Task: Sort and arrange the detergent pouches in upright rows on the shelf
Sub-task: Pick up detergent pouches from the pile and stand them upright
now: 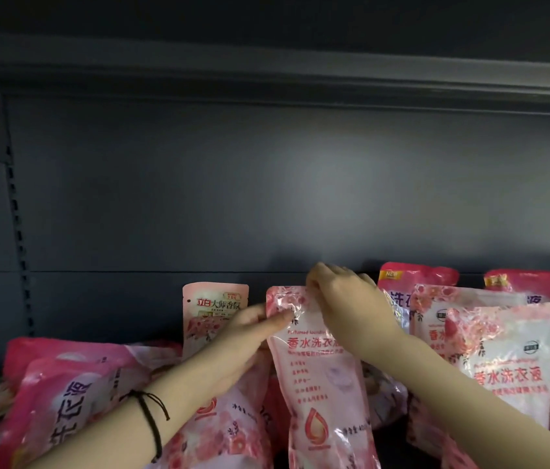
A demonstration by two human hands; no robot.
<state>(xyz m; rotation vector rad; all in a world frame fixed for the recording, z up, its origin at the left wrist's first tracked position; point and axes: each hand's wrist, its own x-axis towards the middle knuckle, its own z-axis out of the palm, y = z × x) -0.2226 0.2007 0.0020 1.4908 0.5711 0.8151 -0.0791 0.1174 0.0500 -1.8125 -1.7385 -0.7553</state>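
A pale pink detergent pouch (321, 377) with red writing stands upright in the middle of the shelf. My left hand (250, 336) pinches its upper left edge with thumb and fingers. My right hand (341, 299) grips its top edge from above. To the right, more pink and white pouches (503, 363) stand upright in rows, with darker pink ones (415, 275) behind them. A smaller pink pouch (214, 309) stands behind my left hand. At the left, several pink pouches (64, 387) lie flat in a heap.
The dark back panel of the shelf (267, 198) rises behind the pouches, with a slotted upright (18, 231) at the left and the underside of the upper shelf (267, 76) overhead. A black cord bracelet (150, 421) circles my left wrist.
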